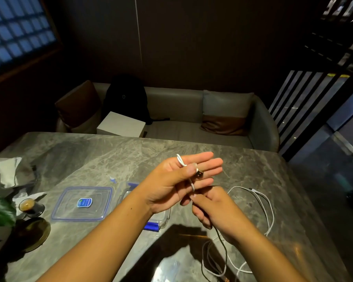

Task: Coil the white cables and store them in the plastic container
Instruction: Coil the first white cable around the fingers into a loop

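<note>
My left hand (179, 180) is raised over the table with fingers stretched out. Its thumb pins a white cable (192, 183) against the palm, just behind the USB plug (199, 173), and a small loop of cable sticks up behind the thumb. My right hand (216, 208) is just below, fingers curled around the same cable. The rest of the white cable (267, 208) trails in loose loops on the table to the right and toward me. The clear plastic container (163, 219) with blue clips sits under my left forearm, mostly hidden. Its lid (83, 203) lies left of it.
A dark cable (224, 247) lies mixed with the white one near the front edge. A small glass cup (28, 205), a round dark dish (34, 233), a plant and crumpled paper (7, 169) crowd the left side. A sofa with a backpack and white box stands behind the marble table (130, 151).
</note>
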`<state>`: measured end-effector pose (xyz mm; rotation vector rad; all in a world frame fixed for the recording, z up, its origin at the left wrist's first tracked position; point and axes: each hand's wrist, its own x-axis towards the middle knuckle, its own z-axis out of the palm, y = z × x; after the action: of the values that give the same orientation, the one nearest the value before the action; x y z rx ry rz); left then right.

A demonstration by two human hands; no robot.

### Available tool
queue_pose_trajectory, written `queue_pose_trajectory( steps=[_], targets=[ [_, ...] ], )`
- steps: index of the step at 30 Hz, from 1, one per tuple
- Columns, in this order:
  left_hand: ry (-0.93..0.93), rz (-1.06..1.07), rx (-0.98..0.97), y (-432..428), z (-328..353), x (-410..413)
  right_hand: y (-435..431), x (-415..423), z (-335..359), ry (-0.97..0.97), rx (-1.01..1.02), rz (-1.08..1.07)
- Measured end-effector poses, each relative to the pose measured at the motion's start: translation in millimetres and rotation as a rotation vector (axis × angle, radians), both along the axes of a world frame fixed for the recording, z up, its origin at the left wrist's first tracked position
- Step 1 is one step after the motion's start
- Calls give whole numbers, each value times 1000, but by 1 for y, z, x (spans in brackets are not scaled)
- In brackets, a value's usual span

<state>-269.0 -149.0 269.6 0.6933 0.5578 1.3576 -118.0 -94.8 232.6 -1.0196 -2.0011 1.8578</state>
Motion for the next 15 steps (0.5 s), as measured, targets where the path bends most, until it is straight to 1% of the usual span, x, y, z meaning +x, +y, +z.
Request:
queue_pose_trajectory(
  steps=[3,6,9,12,15],
  targets=[
    [69,55,-48,1,-5,-3,-6,14,10,47,17,59],
    [122,68,-94,3,-10,-5,-5,23,24,30,89,154],
    [163,77,-137,3,-14,-7,-1,33,43,31,149,193],
    [169,44,-180,2,-14,-5,6,39,60,51,216,226],
    [179,-45,-191,0,-13,-6,17,41,70,48,313,234]
  ],
)
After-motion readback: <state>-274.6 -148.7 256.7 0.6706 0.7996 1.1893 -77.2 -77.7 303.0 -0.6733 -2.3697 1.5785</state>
